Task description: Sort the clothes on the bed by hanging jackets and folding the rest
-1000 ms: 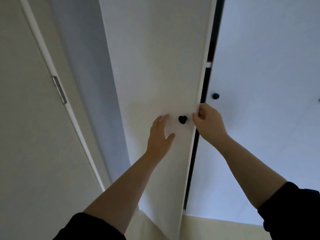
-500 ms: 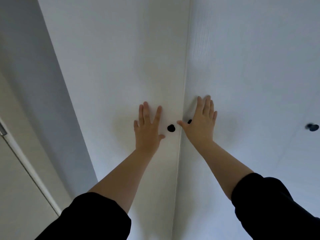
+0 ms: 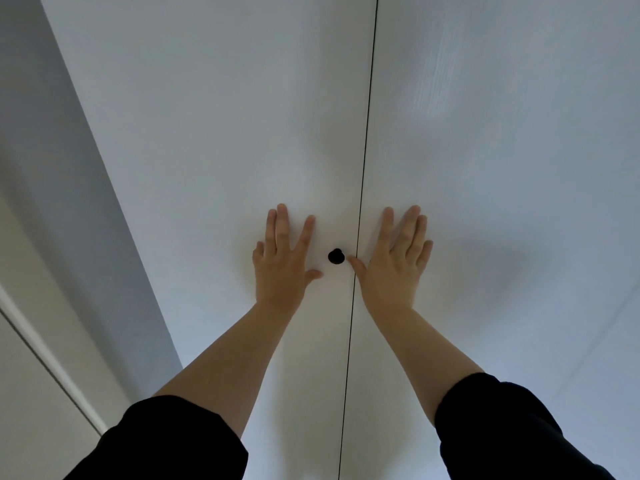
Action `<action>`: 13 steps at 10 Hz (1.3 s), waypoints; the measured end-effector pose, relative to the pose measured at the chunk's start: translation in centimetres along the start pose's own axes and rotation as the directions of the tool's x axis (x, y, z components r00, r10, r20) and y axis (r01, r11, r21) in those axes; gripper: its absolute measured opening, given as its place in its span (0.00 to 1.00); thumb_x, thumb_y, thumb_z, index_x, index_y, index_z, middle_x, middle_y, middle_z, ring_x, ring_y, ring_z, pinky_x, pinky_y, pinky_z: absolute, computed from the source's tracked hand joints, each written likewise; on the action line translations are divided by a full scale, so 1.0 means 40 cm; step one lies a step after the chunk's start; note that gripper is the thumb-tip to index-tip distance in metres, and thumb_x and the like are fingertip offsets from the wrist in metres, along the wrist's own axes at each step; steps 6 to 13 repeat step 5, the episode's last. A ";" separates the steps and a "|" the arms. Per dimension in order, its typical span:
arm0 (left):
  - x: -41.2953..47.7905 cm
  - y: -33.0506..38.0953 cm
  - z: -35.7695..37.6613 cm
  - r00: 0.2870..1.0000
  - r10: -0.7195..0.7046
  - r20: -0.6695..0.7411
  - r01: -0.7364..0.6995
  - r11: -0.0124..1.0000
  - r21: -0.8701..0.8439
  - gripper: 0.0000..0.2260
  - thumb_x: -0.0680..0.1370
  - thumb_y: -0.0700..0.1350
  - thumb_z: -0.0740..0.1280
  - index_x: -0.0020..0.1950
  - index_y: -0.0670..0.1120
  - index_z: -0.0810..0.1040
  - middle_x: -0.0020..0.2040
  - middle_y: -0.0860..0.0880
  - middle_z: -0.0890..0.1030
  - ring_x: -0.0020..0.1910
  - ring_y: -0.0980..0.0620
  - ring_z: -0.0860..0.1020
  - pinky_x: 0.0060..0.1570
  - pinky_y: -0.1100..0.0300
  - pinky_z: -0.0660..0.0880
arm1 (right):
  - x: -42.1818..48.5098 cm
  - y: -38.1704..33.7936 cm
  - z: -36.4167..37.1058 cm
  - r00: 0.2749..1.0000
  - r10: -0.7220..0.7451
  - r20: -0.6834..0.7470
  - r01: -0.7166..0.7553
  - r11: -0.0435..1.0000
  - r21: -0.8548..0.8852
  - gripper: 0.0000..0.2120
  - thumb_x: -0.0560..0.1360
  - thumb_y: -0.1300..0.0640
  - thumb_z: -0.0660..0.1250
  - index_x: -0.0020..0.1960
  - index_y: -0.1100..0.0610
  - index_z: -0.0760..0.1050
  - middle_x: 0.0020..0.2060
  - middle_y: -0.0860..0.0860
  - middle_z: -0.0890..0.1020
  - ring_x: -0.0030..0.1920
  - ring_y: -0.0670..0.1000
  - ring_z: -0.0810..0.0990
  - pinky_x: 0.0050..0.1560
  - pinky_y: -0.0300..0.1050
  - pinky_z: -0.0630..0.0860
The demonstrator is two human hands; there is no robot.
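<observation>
Two white wardrobe doors fill the view, closed flush with a thin dark seam between them. My left hand [image 3: 282,258] lies flat on the left door [image 3: 225,133], fingers spread, holding nothing. My right hand [image 3: 394,261] lies flat on the right door [image 3: 502,150], also with nothing in it. A small black knob [image 3: 335,256] sits on the left door between my hands, just left of the seam; my right thumb tip nearly touches it. The right door's knob is hidden under my right hand. No clothes, bed or hangers are in view.
A grey wall strip [image 3: 52,150] runs down the left of the wardrobe. A pale room door with a white frame edge [image 3: 45,358] stands at the far left. Black sleeves cover both my upper forearms.
The left wardrobe door swung shut against the right one, closing the dark gap. Both hands went from the door's edge and knob area to lying flat on the doors.
</observation>
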State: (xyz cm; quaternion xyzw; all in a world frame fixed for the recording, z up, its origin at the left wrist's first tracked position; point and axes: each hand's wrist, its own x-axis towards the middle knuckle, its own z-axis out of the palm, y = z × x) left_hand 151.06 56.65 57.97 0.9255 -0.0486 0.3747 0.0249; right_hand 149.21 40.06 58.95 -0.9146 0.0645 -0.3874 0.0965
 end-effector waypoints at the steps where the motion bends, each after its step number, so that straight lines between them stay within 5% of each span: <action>1: -0.002 0.002 -0.005 1.000 -0.004 0.029 0.004 1.000 0.002 0.51 0.65 0.61 0.75 0.78 0.54 0.47 0.78 0.38 0.50 0.77 0.39 0.51 0.56 0.45 0.74 | 0.001 -0.003 -0.008 0.999 -0.005 0.045 0.006 1.000 -0.017 0.47 0.73 0.40 0.66 0.78 0.56 0.41 0.76 0.65 0.47 0.76 0.65 0.47 0.72 0.62 0.49; 2: -0.004 0.015 -0.030 0.995 -0.015 0.099 0.016 1.000 -0.008 0.47 0.71 0.60 0.71 0.78 0.54 0.42 0.78 0.39 0.40 0.77 0.41 0.42 0.56 0.50 0.73 | -0.002 -0.011 -0.038 0.989 -0.005 0.145 0.008 1.000 -0.024 0.47 0.76 0.44 0.65 0.77 0.55 0.34 0.76 0.63 0.38 0.76 0.63 0.40 0.73 0.60 0.48; 4: -0.025 0.026 -0.141 0.977 0.090 0.192 -0.075 0.994 -0.082 0.39 0.77 0.58 0.62 0.78 0.53 0.40 0.78 0.44 0.38 0.77 0.43 0.41 0.72 0.41 0.51 | -0.008 -0.009 -0.160 0.969 -0.042 0.244 0.020 0.996 0.092 0.39 0.77 0.50 0.62 0.78 0.53 0.39 0.76 0.59 0.37 0.76 0.59 0.38 0.74 0.58 0.43; 5: -0.038 0.032 -0.217 0.977 0.211 0.038 -0.207 0.975 -0.083 0.38 0.77 0.57 0.62 0.78 0.53 0.42 0.79 0.44 0.42 0.77 0.42 0.43 0.72 0.39 0.50 | 0.001 -0.015 -0.264 0.958 -0.160 0.237 0.118 0.976 0.184 0.37 0.79 0.51 0.60 0.78 0.53 0.40 0.77 0.55 0.40 0.77 0.57 0.42 0.75 0.55 0.44; 13: -0.038 0.032 -0.217 0.977 0.211 0.038 -0.207 0.975 -0.083 0.38 0.77 0.57 0.62 0.78 0.53 0.42 0.79 0.44 0.42 0.77 0.42 0.43 0.72 0.39 0.50 | 0.001 -0.015 -0.264 0.958 -0.160 0.237 0.118 0.976 0.184 0.37 0.79 0.51 0.60 0.78 0.53 0.40 0.77 0.55 0.40 0.77 0.57 0.42 0.75 0.55 0.44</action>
